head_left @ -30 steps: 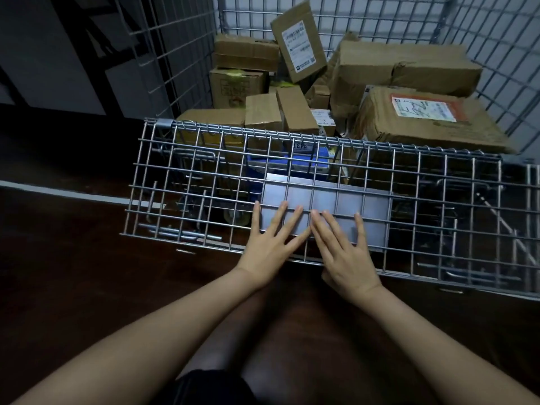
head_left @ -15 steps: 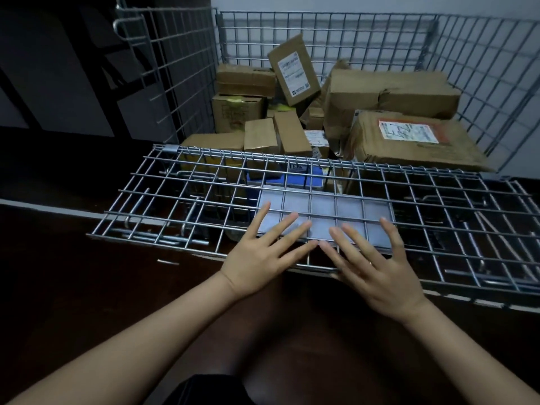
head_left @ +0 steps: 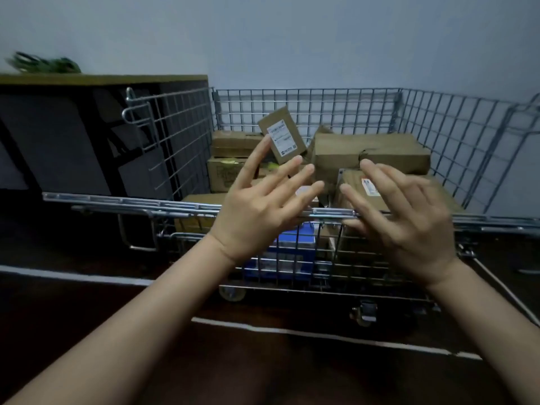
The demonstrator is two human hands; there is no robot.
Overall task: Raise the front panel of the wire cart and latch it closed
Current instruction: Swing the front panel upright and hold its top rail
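Head view: both hands are up at the panel (head_left: 131, 204), which shows edge-on here, a band of steel wire running across the picture from the far left to the right edge, in front of the cart (head_left: 306, 109). The left hand (head_left: 257, 217) is spread wide, fingers fanned and pointing up and away, its palm side towards the panel's wire edge. Whether the palm presses on it, I cannot tell. The right hand (head_left: 409, 226) is splayed the same way, and its thumb looks tucked under the wire edge; the fingers grip nothing. Behind the hands the cart is piled with boxes (head_left: 371, 153), one small labelled box (head_left: 282, 138) tilted up against the back wall. Lower down, behind the fixed front mesh, sits a blue item (head_left: 295, 244). A caster (head_left: 363, 312) shows beneath, on the dark floor (head_left: 87, 331) with its white line (head_left: 321, 334). To the left stands a dark cabinet (head_left: 58, 141).
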